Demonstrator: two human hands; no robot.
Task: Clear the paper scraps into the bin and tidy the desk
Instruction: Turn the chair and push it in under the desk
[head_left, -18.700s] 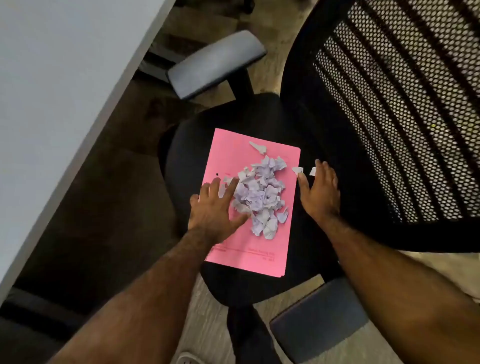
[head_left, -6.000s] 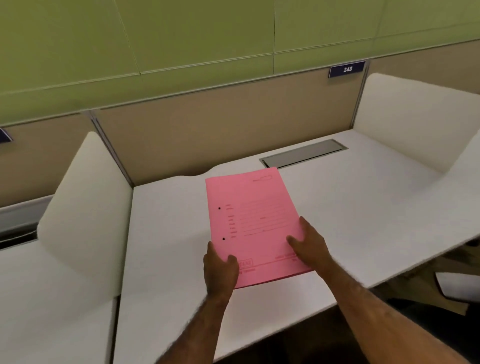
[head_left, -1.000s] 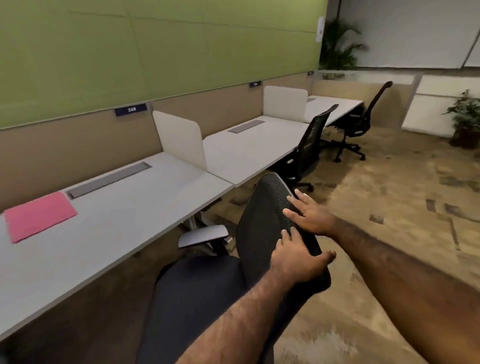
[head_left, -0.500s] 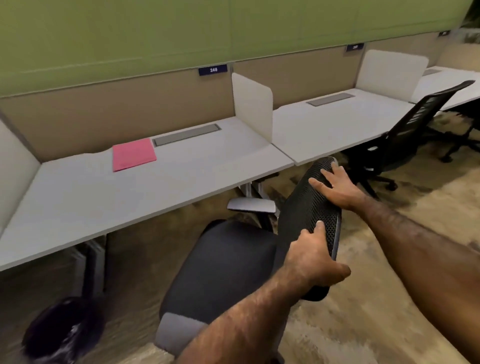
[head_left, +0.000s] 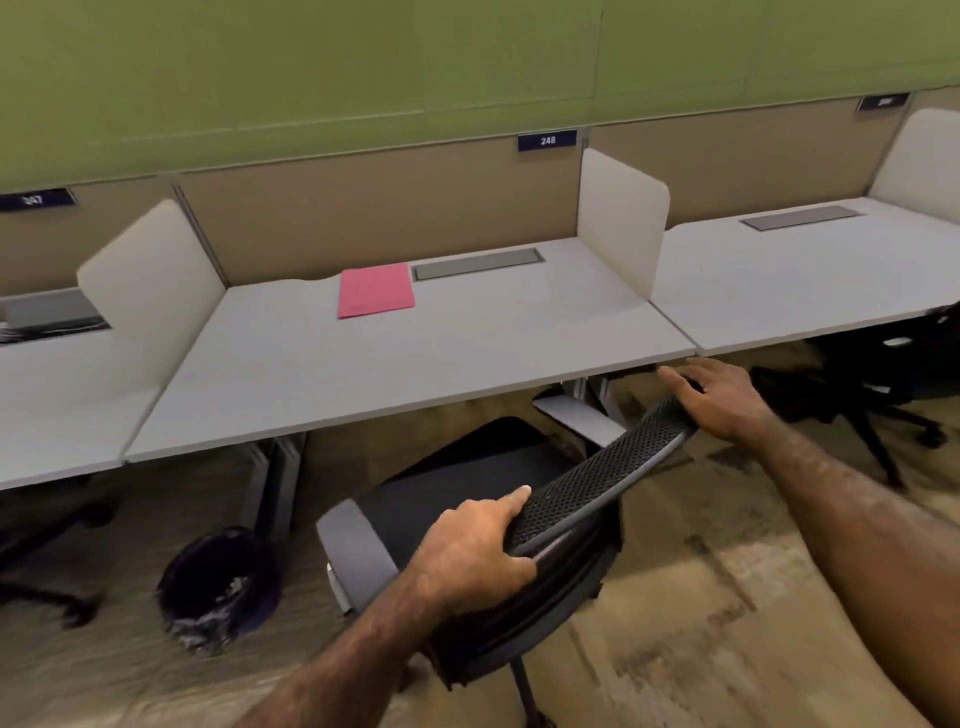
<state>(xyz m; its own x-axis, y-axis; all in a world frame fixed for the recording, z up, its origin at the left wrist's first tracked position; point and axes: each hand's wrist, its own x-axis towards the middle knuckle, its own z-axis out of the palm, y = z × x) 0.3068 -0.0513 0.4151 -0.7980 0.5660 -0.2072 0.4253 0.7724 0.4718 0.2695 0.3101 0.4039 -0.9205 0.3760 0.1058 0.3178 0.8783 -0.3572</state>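
Bin (head_left: 221, 584): on the floor at lower left, under the table edge; pale scraps show inside its dark liner, blurred.
Pink folder (head_left: 375, 289): flat at the back of the table (head_left: 415, 358), just beside the grey cable tray, bare of scraps; a few seconds ago I was setting it down there.
Table: nothing else on it that I can see.
Left hand (head_left: 475, 556): my fingers (head_left: 511, 500) are clenched over the near end of the chair back (head_left: 597, 483).
Chair: half a second ago it stood side-on; now its seat points under the table.
Right hand (head_left: 714, 397): lies on the far end of the chair back, fingers curled loosely over the rim.
Meaning: scraps look binned; I judge pushing the chair in is the last tidy-up.
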